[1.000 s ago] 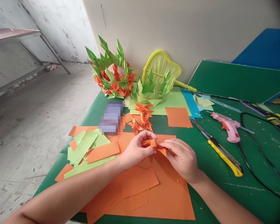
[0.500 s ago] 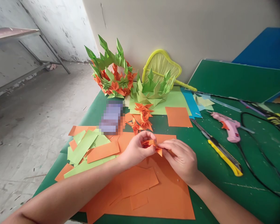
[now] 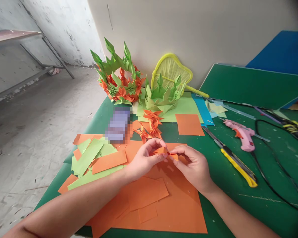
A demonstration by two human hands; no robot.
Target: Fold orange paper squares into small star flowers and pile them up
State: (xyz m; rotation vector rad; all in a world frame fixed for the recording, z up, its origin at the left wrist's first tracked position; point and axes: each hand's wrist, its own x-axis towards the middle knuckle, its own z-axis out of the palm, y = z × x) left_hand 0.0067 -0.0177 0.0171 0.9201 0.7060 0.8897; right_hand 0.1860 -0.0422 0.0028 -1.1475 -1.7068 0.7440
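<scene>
Between my two hands is a small folded orange paper piece [image 3: 162, 150], partly hidden by the fingers. My left hand [image 3: 147, 156] is closed around its left side, thumb below and fingers curled above. At its right end, my right hand [image 3: 192, 165] pinches a pointed orange tip between thumb and fingers. Just beyond the hands lie several folded orange paper flowers [image 3: 154, 123]. Under the hands spreads a large orange paper sheet [image 3: 183, 208], with smaller orange cut pieces [image 3: 149, 193] on top.
Green and orange paper strips [image 3: 89, 158] pile up at left near a blurred phone-like object [image 3: 118, 124]. Behind stand an orange-green paper crown [image 3: 121, 82], a green paper crown [image 3: 164, 96] and a yellow fan-shaped object [image 3: 172, 67]. A yellow cutter knife [image 3: 238, 167] and pink glue gun [image 3: 243, 134] lie right.
My right hand's fingers have shifted onto the tip of the orange piece, which now points more to the right. My left hand keeps nearly the same place and grip.
</scene>
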